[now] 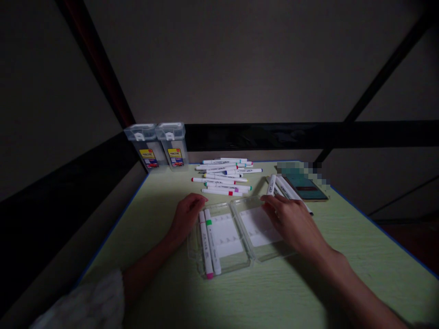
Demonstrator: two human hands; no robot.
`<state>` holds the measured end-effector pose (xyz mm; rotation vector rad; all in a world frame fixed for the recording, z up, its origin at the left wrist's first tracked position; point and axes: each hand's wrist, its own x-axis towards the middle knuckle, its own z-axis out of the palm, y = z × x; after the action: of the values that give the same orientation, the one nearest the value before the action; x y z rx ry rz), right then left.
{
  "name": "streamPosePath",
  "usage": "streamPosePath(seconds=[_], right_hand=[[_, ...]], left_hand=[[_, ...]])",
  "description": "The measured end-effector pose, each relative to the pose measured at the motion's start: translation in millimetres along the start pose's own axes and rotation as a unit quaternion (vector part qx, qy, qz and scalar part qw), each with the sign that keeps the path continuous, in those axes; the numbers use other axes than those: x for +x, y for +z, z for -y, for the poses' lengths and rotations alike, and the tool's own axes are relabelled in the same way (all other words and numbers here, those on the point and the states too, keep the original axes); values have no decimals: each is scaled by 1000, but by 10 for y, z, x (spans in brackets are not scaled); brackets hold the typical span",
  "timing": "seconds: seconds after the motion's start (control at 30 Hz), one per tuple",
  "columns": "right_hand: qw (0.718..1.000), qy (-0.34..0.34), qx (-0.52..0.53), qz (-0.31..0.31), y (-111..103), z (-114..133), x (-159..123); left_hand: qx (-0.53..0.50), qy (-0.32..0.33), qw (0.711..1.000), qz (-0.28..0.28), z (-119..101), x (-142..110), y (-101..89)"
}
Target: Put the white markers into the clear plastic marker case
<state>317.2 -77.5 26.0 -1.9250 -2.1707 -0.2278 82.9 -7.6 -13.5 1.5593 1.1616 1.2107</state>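
Observation:
A clear hinged plastic case point(252, 250) lies spread flat on the table, with white paper inserts showing. Two white markers, one with a pink end point(205, 246) and one with a green band point(213, 246), lie side by side in its left half. My left hand point(187, 214) is closed at the upper left edge of the case, fingers curled against it. Over the right half, my right hand point(291, 221) has its fingers closed round a white marker point(271, 183), whose lower end they hide. More white markers point(290, 189) lie just behind that hand.
Several white markers point(226, 176) with coloured ends lie in a loose pile beyond the case. Two lidded clear containers point(176, 146) with yellow labels stand at the back left. A phone point(303, 185), partly pixelated, lies at the right. A wall rises behind the table point(164, 288).

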Motion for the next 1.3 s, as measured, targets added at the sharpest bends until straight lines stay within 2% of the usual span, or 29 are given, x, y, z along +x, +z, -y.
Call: streamPosePath(seconds=[0.23, 0.37, 0.43, 0.57, 0.63, 0.7, 0.77, 0.87, 0.9, 0.93, 1.07, 1.2, 1.3], right_hand=[[995, -12, 86, -53, 33, -2, 0], [984, -19, 141, -110, 2, 11, -22], [973, -12, 167, -161, -52, 6, -51], [926, 36, 188, -325, -183, -66, -94], [874, 79, 208, -432, -252, -126, -80], [836, 109, 233, -485, -332, -194, -40], [825, 98, 235, -505, -421, -263, 16], [851, 94, 152, -493, -520, -364, 108], [865, 93, 158, -468, -530, -395, 136], [865, 101, 179, -457, -528, -423, 162], [915, 160, 160, -336, -430, -502, 221], [927, 200, 158, -274, -329, -548, 219], [934, 205, 171, -236, -287, -595, 204]], left_hand=[[-4, -6, 1000, -7, -21, -4, 7], [1, -5, 1000, -7, -37, -10, 6], [5, -3, 1000, -4, -35, -9, 4], [4, 2, 1000, 1, -18, -5, 1], [9, 7, 1000, 2, -13, -5, -2], [16, 9, 1000, 4, -12, -6, -6], [19, 8, 1000, 7, -10, -6, -11], [18, 10, 1000, 8, 1, -1, -16], [19, 11, 1000, 8, 6, 1, -18], [21, 10, 1000, 8, 10, 2, -19], [29, 9, 999, 13, 19, 6, -19], [39, 17, 999, 18, 29, 10, -16], [38, 21, 999, 22, 34, 11, -14]])
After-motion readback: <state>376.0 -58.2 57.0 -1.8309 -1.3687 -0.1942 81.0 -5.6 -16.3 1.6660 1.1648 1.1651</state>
